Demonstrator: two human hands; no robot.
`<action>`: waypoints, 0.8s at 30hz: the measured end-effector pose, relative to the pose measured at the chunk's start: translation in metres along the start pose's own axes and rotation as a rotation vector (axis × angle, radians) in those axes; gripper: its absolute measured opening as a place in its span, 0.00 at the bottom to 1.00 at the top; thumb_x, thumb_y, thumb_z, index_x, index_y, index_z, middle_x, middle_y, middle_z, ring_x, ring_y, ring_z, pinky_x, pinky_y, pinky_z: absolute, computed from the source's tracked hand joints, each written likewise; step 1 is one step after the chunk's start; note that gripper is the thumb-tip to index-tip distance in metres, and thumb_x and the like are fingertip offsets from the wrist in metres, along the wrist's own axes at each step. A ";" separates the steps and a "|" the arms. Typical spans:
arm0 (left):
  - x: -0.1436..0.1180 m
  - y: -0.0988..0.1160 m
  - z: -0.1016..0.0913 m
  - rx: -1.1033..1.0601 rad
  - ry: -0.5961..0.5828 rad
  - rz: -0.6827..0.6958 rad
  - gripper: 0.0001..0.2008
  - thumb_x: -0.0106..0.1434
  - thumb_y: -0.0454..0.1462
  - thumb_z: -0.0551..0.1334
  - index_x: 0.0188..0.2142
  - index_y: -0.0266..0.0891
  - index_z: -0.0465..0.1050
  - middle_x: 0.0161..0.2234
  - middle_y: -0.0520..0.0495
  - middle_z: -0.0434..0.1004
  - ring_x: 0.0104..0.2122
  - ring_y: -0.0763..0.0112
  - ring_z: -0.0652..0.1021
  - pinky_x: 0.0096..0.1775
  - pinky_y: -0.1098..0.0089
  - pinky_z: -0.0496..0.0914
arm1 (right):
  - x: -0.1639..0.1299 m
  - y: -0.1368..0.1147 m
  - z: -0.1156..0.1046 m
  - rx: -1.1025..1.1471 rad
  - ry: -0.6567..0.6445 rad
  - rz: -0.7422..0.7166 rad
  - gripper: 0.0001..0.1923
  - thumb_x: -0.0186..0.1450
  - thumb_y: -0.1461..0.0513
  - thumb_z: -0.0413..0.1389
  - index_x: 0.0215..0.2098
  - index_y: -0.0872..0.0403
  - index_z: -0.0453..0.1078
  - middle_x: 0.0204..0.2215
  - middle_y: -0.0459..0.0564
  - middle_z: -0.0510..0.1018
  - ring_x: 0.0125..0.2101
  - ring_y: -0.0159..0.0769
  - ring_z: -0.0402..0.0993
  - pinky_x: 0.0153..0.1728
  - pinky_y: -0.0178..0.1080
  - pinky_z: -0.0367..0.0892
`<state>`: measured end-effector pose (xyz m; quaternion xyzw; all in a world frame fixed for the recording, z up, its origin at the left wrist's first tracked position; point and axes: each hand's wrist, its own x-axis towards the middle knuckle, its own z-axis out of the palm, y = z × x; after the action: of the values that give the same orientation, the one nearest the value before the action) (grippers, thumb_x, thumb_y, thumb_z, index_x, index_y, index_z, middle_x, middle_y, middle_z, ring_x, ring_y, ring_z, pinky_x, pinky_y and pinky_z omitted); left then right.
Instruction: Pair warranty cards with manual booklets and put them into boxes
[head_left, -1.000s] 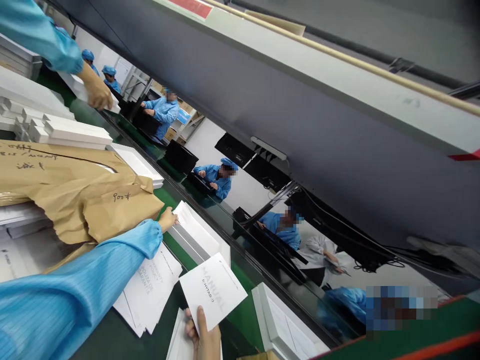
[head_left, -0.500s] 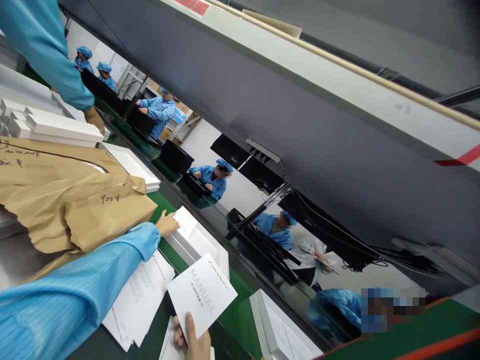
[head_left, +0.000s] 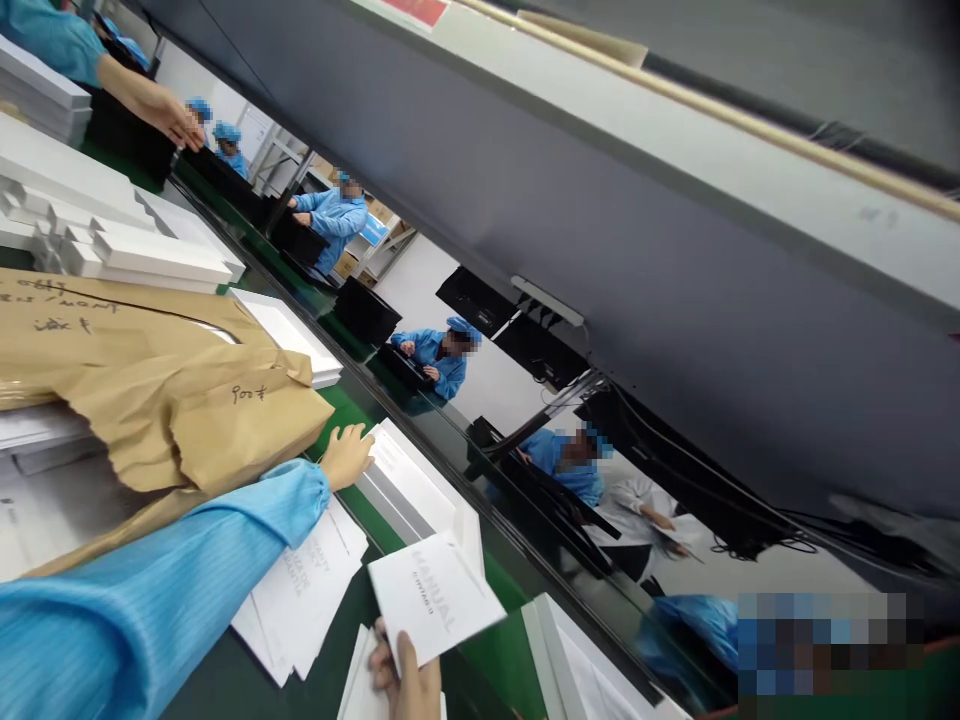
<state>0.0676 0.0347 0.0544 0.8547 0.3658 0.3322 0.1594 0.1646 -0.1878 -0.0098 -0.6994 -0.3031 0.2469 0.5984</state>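
My left hand (head_left: 346,458) rests at the near end of a shallow white box (head_left: 431,492), fingers bent and slightly apart at its rim beside a small printed paper inside. The thumb is hidden, and nothing shows held. Lower down, my right hand (head_left: 412,678) pinches a square white booklet (head_left: 435,600) marked "MANUAL", thumb on top, and holds it above a stack of white papers (head_left: 356,680). Under my left sleeve lie fanned white warranty leaflets (head_left: 307,590).
Torn brown paper wrapping (head_left: 225,420) covers papers at left. Several white boxes (head_left: 157,255) are piled behind it. Another open white box (head_left: 577,670) sits on the green belt at lower right. A co-worker's hand (head_left: 161,110) reaches in at upper left. A grey panel (head_left: 487,200) hangs overhead.
The view has shifted a little. The booklet in my right hand has tilted and come nearer the box. My left hand stays at the box's end. The co-worker's arm at upper left has lifted.
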 end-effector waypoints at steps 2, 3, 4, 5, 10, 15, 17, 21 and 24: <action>-0.013 -0.005 -0.013 -0.019 -0.057 -0.020 0.14 0.55 0.39 0.48 0.41 0.41 0.59 0.46 0.43 0.58 0.45 0.63 0.61 0.42 0.61 0.56 | -0.001 -0.005 0.001 0.075 0.134 0.019 0.11 0.45 0.53 0.53 0.26 0.45 0.60 0.15 0.45 0.70 0.16 0.39 0.67 0.13 0.40 0.59; -0.021 -0.008 -0.019 -0.027 -0.093 -0.022 0.14 0.55 0.40 0.47 0.41 0.42 0.59 0.43 0.45 0.60 0.42 0.65 0.64 0.40 0.64 0.58 | -0.002 -0.009 0.000 0.121 0.207 0.016 0.13 0.43 0.54 0.55 0.27 0.45 0.60 0.16 0.45 0.71 0.17 0.39 0.68 0.14 0.40 0.60; -0.031 -0.010 -0.023 -0.033 -0.130 -0.024 0.15 0.54 0.42 0.48 0.41 0.43 0.59 0.42 0.46 0.62 0.41 0.67 0.65 0.39 0.65 0.59 | -0.003 -0.014 0.000 0.154 0.249 0.008 0.14 0.42 0.55 0.56 0.27 0.45 0.60 0.18 0.45 0.71 0.19 0.39 0.69 0.15 0.39 0.62; -0.041 -0.012 -0.026 -0.032 -0.164 -0.030 0.16 0.53 0.43 0.49 0.41 0.43 0.59 0.40 0.46 0.63 0.40 0.66 0.66 0.38 0.66 0.60 | -0.004 -0.020 -0.002 0.184 0.266 0.001 0.15 0.41 0.56 0.57 0.28 0.45 0.61 0.20 0.44 0.72 0.21 0.38 0.70 0.17 0.39 0.64; -0.084 -0.013 -0.019 0.022 -0.249 -0.120 0.31 0.39 0.47 0.60 0.40 0.29 0.62 0.41 0.33 0.61 0.42 0.52 0.61 0.41 0.52 0.51 | -0.011 -0.061 -0.012 0.273 0.172 0.021 0.17 0.41 0.62 0.59 0.28 0.41 0.63 0.25 0.44 0.72 0.24 0.33 0.70 0.25 0.35 0.66; -0.089 -0.015 -0.012 0.055 -0.205 -0.169 0.31 0.40 0.50 0.58 0.38 0.28 0.62 0.38 0.34 0.62 0.40 0.55 0.61 0.40 0.56 0.52 | 0.011 -0.090 -0.017 0.250 0.227 -0.026 0.16 0.42 0.62 0.58 0.29 0.46 0.63 0.28 0.48 0.72 0.28 0.36 0.70 0.30 0.35 0.67; -0.087 -0.017 -0.012 0.059 -0.190 -0.178 0.29 0.40 0.49 0.58 0.37 0.29 0.63 0.38 0.36 0.62 0.40 0.56 0.61 0.40 0.57 0.53 | 0.034 -0.093 -0.020 0.195 0.242 -0.073 0.15 0.43 0.61 0.57 0.31 0.50 0.62 0.27 0.49 0.71 0.28 0.36 0.70 0.30 0.35 0.67; -0.087 -0.019 -0.012 0.062 -0.166 -0.190 0.28 0.38 0.47 0.60 0.37 0.32 0.62 0.39 0.38 0.60 0.41 0.58 0.59 0.41 0.59 0.51 | 0.080 -0.091 -0.027 0.093 0.316 -0.085 0.13 0.47 0.62 0.56 0.30 0.58 0.61 0.20 0.44 0.69 0.19 0.31 0.68 0.21 0.34 0.65; -0.087 -0.019 -0.010 0.025 -0.156 -0.181 0.29 0.36 0.45 0.62 0.38 0.34 0.60 0.42 0.39 0.58 0.42 0.59 0.58 0.41 0.60 0.51 | 0.095 -0.092 -0.027 0.006 0.320 -0.174 0.10 0.54 0.61 0.50 0.32 0.59 0.62 0.25 0.45 0.68 0.23 0.29 0.67 0.22 0.33 0.64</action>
<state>0.0062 -0.0155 0.0127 0.8434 0.4321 0.2442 0.2059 0.2377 -0.1294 0.0873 -0.6989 -0.2628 0.0807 0.6603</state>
